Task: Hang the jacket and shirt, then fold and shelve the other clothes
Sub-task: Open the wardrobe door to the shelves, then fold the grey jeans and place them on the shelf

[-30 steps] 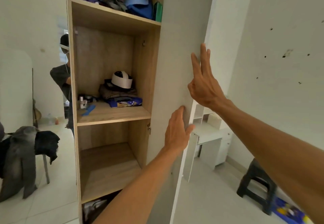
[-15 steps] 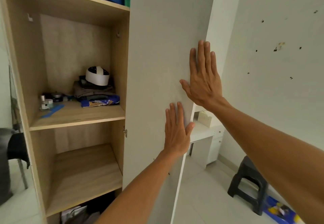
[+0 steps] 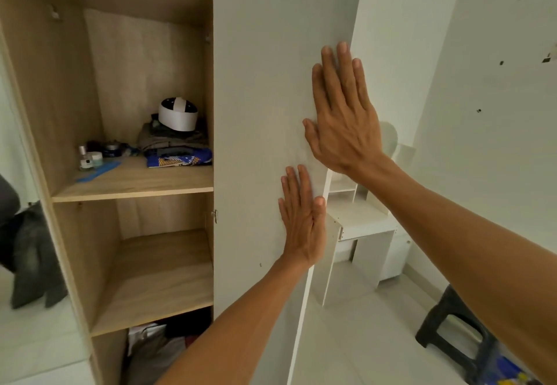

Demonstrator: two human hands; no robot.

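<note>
Both my palms lie flat on the white wardrobe door [image 3: 265, 89]. My right hand [image 3: 343, 113] presses high near the door's outer edge, fingers spread upward. My left hand [image 3: 303, 218] presses lower on the same edge. Neither holds anything. Left of the door, the wooden wardrobe [image 3: 132, 182] stands uncovered. Its middle shelf carries a stack of folded clothes [image 3: 174, 146] with a white cap [image 3: 177, 114] on top. The lower shelf [image 3: 156, 276] is bare wood. Dark clothes [image 3: 27, 252] hang at the far left edge.
Small bottles and jars [image 3: 90, 155] and a blue strip sit on the middle shelf's left side. Bags [image 3: 153, 351] fill the wardrobe's bottom. A white desk unit [image 3: 361, 233] stands behind the door. A black stool [image 3: 455, 330] is on the floor at right.
The view has shifted right and closer to the wardrobe. My right hand went from fingertips to a flat palm on the door, and the door has swung further over the wardrobe.
</note>
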